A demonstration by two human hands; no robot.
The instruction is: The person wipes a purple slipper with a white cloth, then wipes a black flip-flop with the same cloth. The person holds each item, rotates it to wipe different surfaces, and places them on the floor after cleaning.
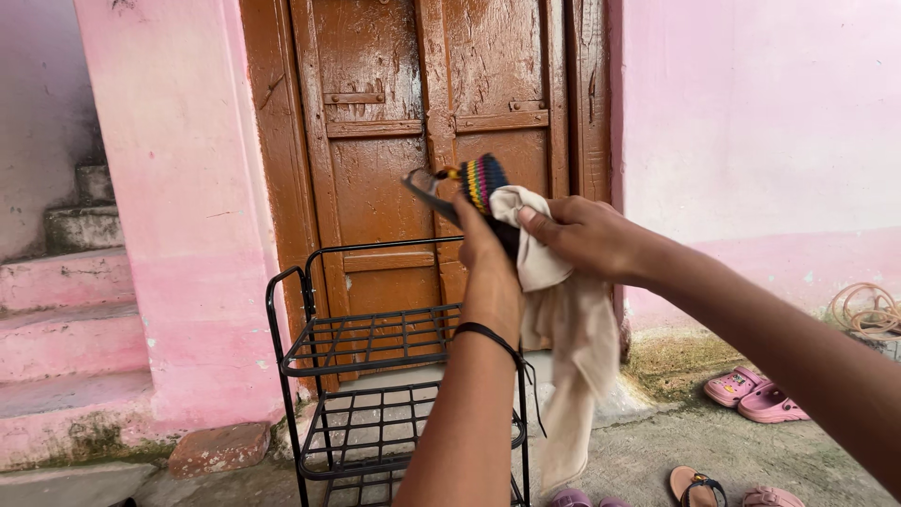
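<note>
My left hand [486, 252] is raised in front of the brown door and grips a dark sandal [469, 188] with a multicoloured striped strap, its sole tipped up to the left. My right hand [577, 235] presses a beige cloth [563, 319] against the sandal. The rest of the cloth hangs down below both hands. A black thread band circles my left wrist.
A black metal wire rack [375, 366] with several shelves stands below my hands before the brown wooden door [422, 113]. Pink clogs [755, 394] and other sandals [694, 486] lie on the ground at right. Pink steps [66, 319] rise at left; coiled hose [868, 310] far right.
</note>
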